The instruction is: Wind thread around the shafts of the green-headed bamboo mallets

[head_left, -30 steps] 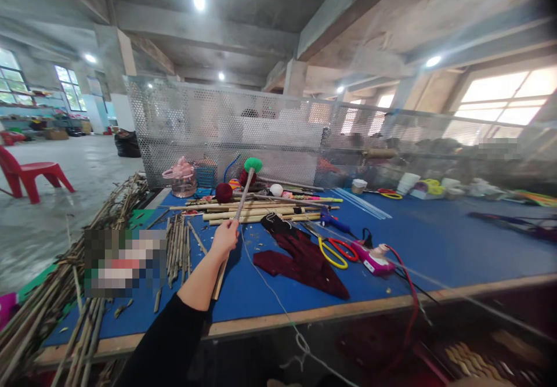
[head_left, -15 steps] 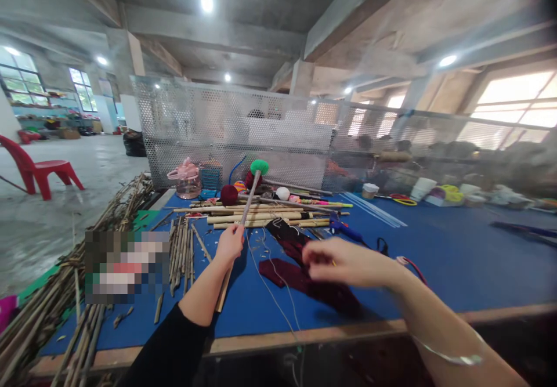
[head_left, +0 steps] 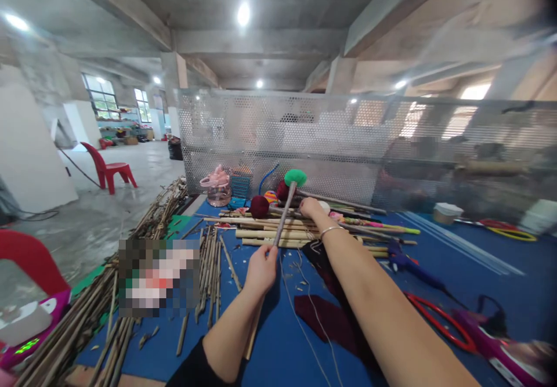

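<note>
My left hand [head_left: 262,268] is closed around a wooden stick [head_left: 285,219] with a fuzzy green head [head_left: 295,177], tilted up and away. My right hand [head_left: 310,207] reaches over the sticks at the back, its fingers bent together just left of a white ball [head_left: 324,206]. What those fingers hold, if anything, is hidden. A dark red ball [head_left: 260,206] and a striped ball [head_left: 271,197] lie left of the green head. Dark red cloth [head_left: 315,315] lies below my right forearm, and thin grey cord [head_left: 290,301] runs beside it.
Pale rods [head_left: 261,233] and short twigs [head_left: 211,277] cover the blue table's middle and left. Long branches [head_left: 145,230] line the left edge. A pink-lidded jug [head_left: 217,187] stands before a perforated metal screen [head_left: 278,131]. On the right are a blue glue gun [head_left: 409,265] and red-handled scissors [head_left: 444,320].
My right hand has moved from above the dark red cloth forward to the sticks and balls at the back. My left hand still grips the green-headed stick. The view has turned left.
</note>
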Motion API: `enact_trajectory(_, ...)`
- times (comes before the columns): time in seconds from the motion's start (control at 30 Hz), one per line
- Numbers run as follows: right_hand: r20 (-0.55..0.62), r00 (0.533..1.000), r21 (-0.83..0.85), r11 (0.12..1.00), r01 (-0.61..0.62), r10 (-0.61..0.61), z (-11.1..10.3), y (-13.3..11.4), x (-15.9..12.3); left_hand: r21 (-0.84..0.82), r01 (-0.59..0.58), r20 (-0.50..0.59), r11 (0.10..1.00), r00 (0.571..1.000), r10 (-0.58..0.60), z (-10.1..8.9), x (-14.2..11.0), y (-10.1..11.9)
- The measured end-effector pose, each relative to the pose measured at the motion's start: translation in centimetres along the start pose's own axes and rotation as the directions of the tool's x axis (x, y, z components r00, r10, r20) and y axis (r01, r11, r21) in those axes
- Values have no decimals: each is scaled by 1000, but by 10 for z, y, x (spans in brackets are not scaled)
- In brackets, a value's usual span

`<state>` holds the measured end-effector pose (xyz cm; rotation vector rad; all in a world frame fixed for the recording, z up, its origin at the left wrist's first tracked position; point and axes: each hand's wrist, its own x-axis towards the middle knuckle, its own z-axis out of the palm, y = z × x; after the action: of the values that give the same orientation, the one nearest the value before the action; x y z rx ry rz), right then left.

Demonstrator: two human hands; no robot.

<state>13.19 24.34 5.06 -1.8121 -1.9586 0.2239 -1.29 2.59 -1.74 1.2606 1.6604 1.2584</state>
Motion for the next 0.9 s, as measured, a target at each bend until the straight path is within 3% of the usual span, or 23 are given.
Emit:
enact_trajectory(0.23, -139, 989, 170, 985, -22, 46, -11, 20, 0, 9, -53, -14, 999, 998, 53, 0, -2, 2)
enact_trajectory(0.4, 5, 999, -26, 999, 40, -40, -19, 36, -34, -8, -56, 15, 998, 998, 56, -1, -2, 3)
enact_trajectory(0.53, 117, 991, -48, 997, 65, -59, -3, 29, -64, -8, -85, 8, 996, 996, 85, 0, 0, 1)
enact_trajectory(0.67, 99, 995, 3, 1000, 27, -27, 7, 16, -76, 2, -96, 4, 995, 995, 96, -1, 1, 0)
enact_trajectory(0.77, 78, 997, 90, 996, 13, -20, 0, 10, -75, 5, -86, 5, 996, 996, 86, -2, 0, 2)
enact_trajectory(0.9, 62, 998, 278, 961, 7, -26, -28, 2, -71, -22, -61, 24, 998, 998, 61, -2, -2, 5)
